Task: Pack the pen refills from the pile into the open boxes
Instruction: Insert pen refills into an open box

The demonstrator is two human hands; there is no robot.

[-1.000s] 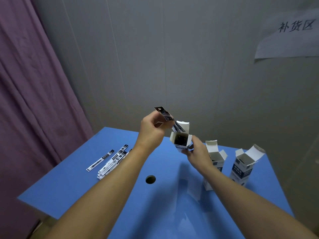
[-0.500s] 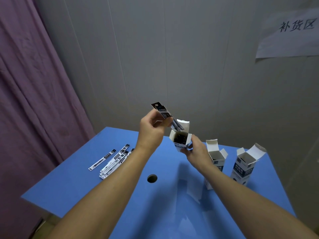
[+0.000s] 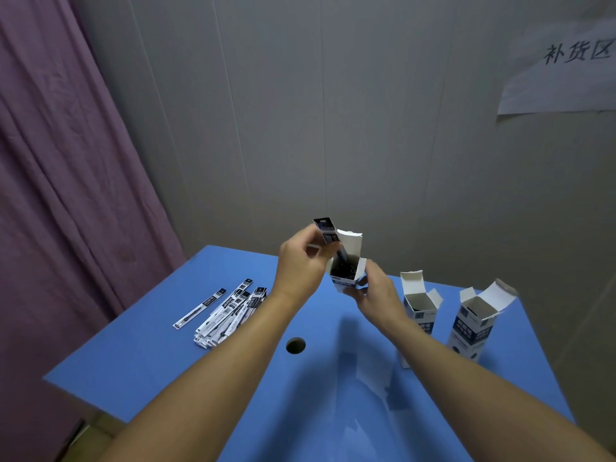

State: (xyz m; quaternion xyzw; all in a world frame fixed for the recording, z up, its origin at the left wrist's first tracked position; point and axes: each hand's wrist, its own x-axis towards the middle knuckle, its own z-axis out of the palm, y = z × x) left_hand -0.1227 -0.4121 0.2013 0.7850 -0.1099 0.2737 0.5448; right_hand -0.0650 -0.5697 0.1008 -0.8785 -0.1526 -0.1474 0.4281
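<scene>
- My left hand [image 3: 301,266] pinches a packaged pen refill [image 3: 328,232], its lower end inside the open box [image 3: 346,274].
- My right hand [image 3: 378,295] grips that box above the blue table [image 3: 150,355].
- Refill pile [image 3: 230,311] lies on the table's left side.
- Two more open boxes [image 3: 420,306] [image 3: 471,325] stand upright on the right.

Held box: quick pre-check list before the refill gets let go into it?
1. Held box top flap open: ok.
2. Right hand grips the box, lifted off the table: ok.
3. Left hand pinches the refill: ok.
4. Refill's lower end inside the box mouth: ok.
5. Room left in the box: cannot tell, dark contents show inside.
6. More refills waiting in the pile: ok.
</scene>
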